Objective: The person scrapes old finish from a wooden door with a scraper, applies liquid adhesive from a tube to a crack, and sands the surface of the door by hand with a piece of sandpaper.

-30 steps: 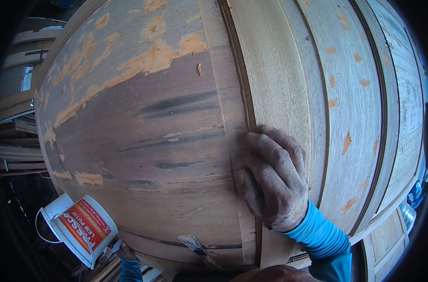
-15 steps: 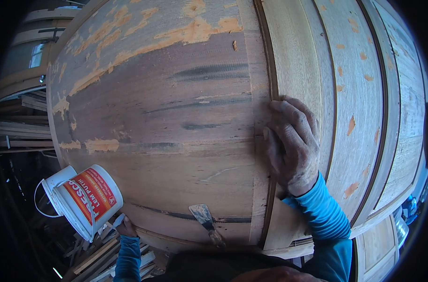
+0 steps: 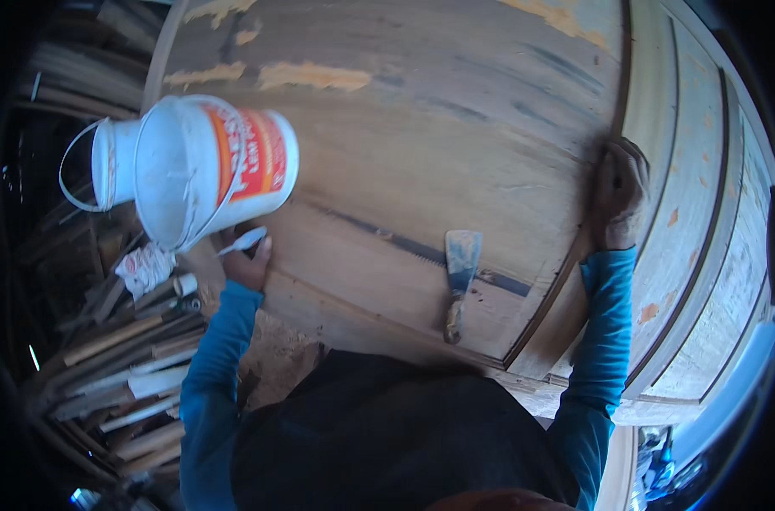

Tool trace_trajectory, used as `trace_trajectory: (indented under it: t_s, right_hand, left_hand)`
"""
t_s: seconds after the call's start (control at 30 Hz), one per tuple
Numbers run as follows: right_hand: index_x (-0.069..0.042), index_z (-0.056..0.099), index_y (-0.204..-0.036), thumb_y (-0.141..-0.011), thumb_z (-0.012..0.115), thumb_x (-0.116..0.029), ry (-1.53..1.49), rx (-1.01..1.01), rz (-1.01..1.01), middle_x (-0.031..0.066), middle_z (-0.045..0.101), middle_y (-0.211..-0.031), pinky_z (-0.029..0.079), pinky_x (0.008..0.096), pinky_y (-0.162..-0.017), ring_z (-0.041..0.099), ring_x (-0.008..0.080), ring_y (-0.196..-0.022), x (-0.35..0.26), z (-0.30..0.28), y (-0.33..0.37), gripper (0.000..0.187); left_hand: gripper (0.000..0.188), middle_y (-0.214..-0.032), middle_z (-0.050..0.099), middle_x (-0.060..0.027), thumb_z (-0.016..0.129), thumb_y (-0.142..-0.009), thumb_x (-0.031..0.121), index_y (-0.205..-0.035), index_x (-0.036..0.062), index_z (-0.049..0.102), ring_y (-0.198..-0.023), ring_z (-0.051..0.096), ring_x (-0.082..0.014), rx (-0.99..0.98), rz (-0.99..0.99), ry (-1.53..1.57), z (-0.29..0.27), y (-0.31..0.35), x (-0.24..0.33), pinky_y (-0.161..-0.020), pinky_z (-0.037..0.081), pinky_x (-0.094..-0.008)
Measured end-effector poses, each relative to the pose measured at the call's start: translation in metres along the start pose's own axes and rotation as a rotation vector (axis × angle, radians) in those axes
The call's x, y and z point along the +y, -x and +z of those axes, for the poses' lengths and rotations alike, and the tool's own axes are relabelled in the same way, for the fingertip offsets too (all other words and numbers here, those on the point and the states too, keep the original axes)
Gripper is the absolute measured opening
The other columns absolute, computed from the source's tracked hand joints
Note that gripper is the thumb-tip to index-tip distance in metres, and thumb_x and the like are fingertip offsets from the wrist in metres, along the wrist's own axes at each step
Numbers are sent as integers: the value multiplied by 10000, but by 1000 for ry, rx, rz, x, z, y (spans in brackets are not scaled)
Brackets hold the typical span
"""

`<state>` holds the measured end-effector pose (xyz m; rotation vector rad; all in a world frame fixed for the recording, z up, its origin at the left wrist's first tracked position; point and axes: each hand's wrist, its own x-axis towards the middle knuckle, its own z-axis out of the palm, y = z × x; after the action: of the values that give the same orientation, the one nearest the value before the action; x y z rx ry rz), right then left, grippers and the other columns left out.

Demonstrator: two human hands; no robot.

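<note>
My left hand (image 3: 249,262) is closed around a small pale blue-white tool (image 3: 248,240), its exact kind unclear, at the near left edge of a large wooden panel (image 3: 353,153). Just above that hand is a white bucket (image 3: 278,183) with a red and orange label and a wire handle. My right hand (image 3: 621,200) lies with curled fingers on the raised moulding at the panel's right. Whatever is under its fingers is hidden. A putty knife (image 3: 461,264) with a stained blade lies between my hands, beside a dark lengthwise gap in the wood.
A smaller white bucket (image 3: 115,163) with a handle adjoins the large one. Piled wood offcuts (image 3: 140,375) fill the lower left, near a crumpled white bag (image 3: 145,270). Orange-tan filler patches (image 3: 315,77) mark the panel. More framed panels (image 3: 702,315) lie to the right.
The view has shifted, so the buckets and putty knife appear higher and further right. My right hand's fingers look more tightly curled. My left hand still holds the pale tool.
</note>
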<state>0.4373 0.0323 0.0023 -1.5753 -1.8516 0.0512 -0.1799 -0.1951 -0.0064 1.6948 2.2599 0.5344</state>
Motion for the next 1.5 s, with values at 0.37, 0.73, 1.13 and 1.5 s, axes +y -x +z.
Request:
trace_trajectory:
  t_s: [0.37,0.73,1.13,1.5]
  right_hand:
    - [23,726,-1127,-987,716,-41,-194,41,-81,175,735,-1193,575,382,-944,716,316,-1091,-164,-10,23,154]
    - [-73,550,-1480,-952,757,-206,-796,-730,197,216,645,-1330,569,489,-994,668,434,-1179,-352,40,136,583]
    - [-19,627,-1379,-1011,718,-142,-572,-188,591,191,742,-1131,608,360,-783,765,262,-951,-217,-56,134,398]
    - [-1,690,-1198,-1022,721,-361,-354,143,572,85,670,-792,508,320,-652,627,145,-703,-42,-70,59,402]
  left_hand:
    - [528,-1331,600,-180,877,-839,191,-1303,35,680,-1229,593,-363,205,282,110,-27,-19,41,-1017,535,-458]
    - [434,-1181,684,-161,793,-839,-32,-1258,32,699,-1058,698,-351,-227,574,569,-1,9,102,-883,587,-431]
    - [553,-1315,647,-199,804,-868,42,-1392,24,627,-1221,645,-361,-195,621,462,31,-8,195,-974,572,-429]
    - [387,-1292,634,-198,745,-888,40,-1271,6,703,-1195,619,-388,-6,453,237,60,1,178,-1025,527,-486]
